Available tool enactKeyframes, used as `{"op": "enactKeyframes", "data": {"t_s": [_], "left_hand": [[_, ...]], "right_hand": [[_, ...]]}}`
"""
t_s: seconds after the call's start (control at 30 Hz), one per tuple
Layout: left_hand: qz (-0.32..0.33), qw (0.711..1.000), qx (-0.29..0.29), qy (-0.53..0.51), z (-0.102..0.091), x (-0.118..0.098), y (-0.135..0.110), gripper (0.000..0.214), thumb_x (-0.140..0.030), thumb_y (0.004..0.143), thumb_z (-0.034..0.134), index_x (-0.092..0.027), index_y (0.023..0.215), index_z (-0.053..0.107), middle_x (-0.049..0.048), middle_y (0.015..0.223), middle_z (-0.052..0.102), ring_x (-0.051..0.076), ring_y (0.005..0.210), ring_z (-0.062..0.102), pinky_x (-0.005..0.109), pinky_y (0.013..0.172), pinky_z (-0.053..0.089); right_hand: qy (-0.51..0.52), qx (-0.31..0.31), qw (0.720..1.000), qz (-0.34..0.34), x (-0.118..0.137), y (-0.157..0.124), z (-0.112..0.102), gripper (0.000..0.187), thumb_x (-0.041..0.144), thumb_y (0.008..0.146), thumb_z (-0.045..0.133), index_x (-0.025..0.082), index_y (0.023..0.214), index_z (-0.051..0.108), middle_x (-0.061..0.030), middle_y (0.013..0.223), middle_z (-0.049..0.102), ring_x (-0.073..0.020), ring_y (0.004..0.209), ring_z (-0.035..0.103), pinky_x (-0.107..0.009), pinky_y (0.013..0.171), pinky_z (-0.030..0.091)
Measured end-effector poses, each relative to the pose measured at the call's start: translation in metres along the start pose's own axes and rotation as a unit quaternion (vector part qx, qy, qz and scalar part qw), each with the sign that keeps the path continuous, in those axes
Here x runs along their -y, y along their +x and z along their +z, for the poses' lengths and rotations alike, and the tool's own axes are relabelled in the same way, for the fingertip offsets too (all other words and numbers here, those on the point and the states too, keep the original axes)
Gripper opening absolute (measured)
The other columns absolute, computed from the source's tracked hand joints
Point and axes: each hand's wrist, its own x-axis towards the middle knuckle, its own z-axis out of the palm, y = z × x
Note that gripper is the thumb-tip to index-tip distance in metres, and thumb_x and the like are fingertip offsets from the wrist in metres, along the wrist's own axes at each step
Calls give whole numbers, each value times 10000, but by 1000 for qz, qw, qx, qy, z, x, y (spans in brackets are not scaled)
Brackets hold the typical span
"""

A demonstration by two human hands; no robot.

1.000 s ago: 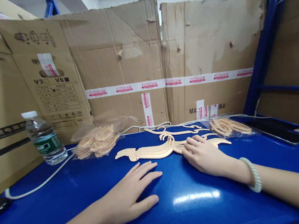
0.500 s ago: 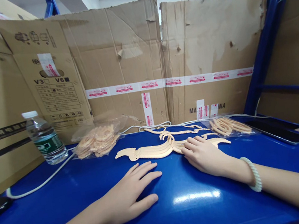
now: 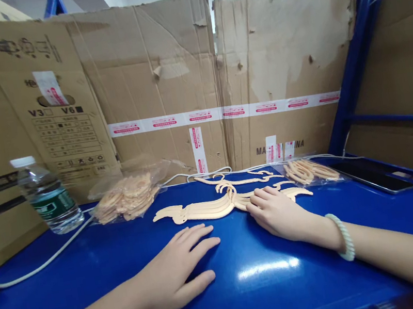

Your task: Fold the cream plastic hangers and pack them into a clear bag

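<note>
Several beige clothes hangers (image 3: 207, 208) lie in a stack on the blue table, their hooks gathered near the middle. My right hand (image 3: 277, 215) is over the right arms of the stack, with its fingers curled down around them; the fingertips are partly hidden. On its wrist is a pale green twisted bangle. My left hand (image 3: 183, 268) lies palm down in front of the stack, fingers stretched and apart, holding nothing. Another beige hanger (image 3: 234, 182) is behind the stack.
A clear bag of beige parts (image 3: 127, 196) and a water bottle (image 3: 48, 195) stand at the left. Another bag (image 3: 311, 170) and a black phone (image 3: 372, 176) lie at the right. A white cable (image 3: 46, 260) runs along the back. Cardboard (image 3: 162, 72) walls the table (image 3: 276, 300).
The scene has shifted slightly left in the view. Both hands keep the same pose, and the hangers have not visibly moved on the table.
</note>
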Motion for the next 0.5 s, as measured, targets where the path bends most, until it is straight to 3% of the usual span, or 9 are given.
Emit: {"op": "enactKeyframes", "data": {"t_s": [0.2,0.33,0.5], "left_hand": [[59,995,54,59,-12,5,20,389,-364,922,499,-216,1281,520,142,1330,525,335,1200,501,507,988,434],[71,996,30,52,-9,6,29,299,-312,912,495,-195,1182,550,135,1224,557,304,1087,537,467,928,460],[69,997,-10,27,0,10,25,266,-265,919,475,-203,1169,540,111,1225,560,274,1087,535,423,921,465]], "right_hand": [[-10,8,1000,-1,0,1,0,150,185,933,480,135,916,620,-90,859,610,-229,796,471,-355,729,313],[-9,11,1000,3,0,0,0,159,189,938,474,135,895,617,-86,847,605,-228,788,466,-353,728,313],[7,15,1000,9,0,0,0,187,178,951,442,137,881,611,-87,845,603,-224,788,470,-349,737,318]]}}
